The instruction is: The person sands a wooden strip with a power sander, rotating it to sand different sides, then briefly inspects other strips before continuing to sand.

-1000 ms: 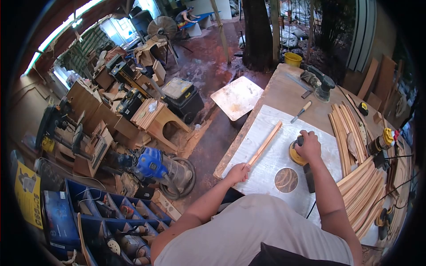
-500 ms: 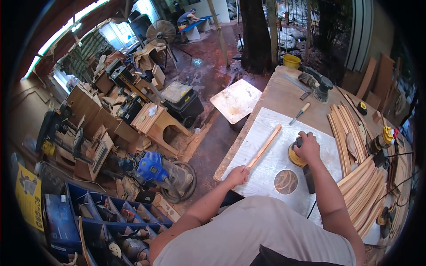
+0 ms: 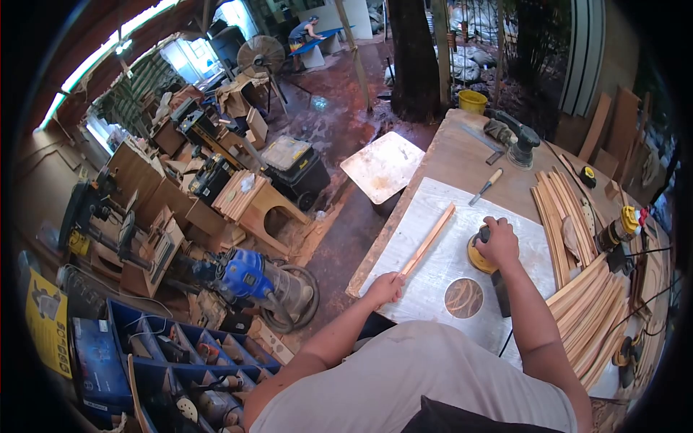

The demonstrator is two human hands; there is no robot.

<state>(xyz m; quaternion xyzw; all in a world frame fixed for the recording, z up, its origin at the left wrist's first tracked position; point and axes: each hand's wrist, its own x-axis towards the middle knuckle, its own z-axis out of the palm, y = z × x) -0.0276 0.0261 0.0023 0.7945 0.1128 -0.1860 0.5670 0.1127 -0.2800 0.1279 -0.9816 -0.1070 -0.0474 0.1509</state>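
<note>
Under the left hand [image 3: 386,288], at its near end, lies the slim wooden strip [image 3: 429,239], slanting away across the pale sheet [image 3: 422,209]. The left fingers are closed round that end. To the right of that grip, the right hand [image 3: 498,242] curls over the top of the yellow-and-black sander [image 3: 479,257], its fingers wrapped about the dark cap. From where I stand, the sander is beside the strip, apart from it, so nothing is being rubbed on the wood at this instant.

Little has just changed: both hands keep their holds, and the strip and sander sit almost as they did against the sheet. The whole view has merely shifted slightly since the earlier frame, and the distant co-worker [image 3: 298,32] is placed a little differently in it.

Nearer the body than the sander is a round opening [image 3: 463,298]. Beyond the hands lies a chisel [image 3: 486,186]; right of the right hand, loose strips [image 3: 592,310] fan over the workbench [image 3: 462,144].
</note>
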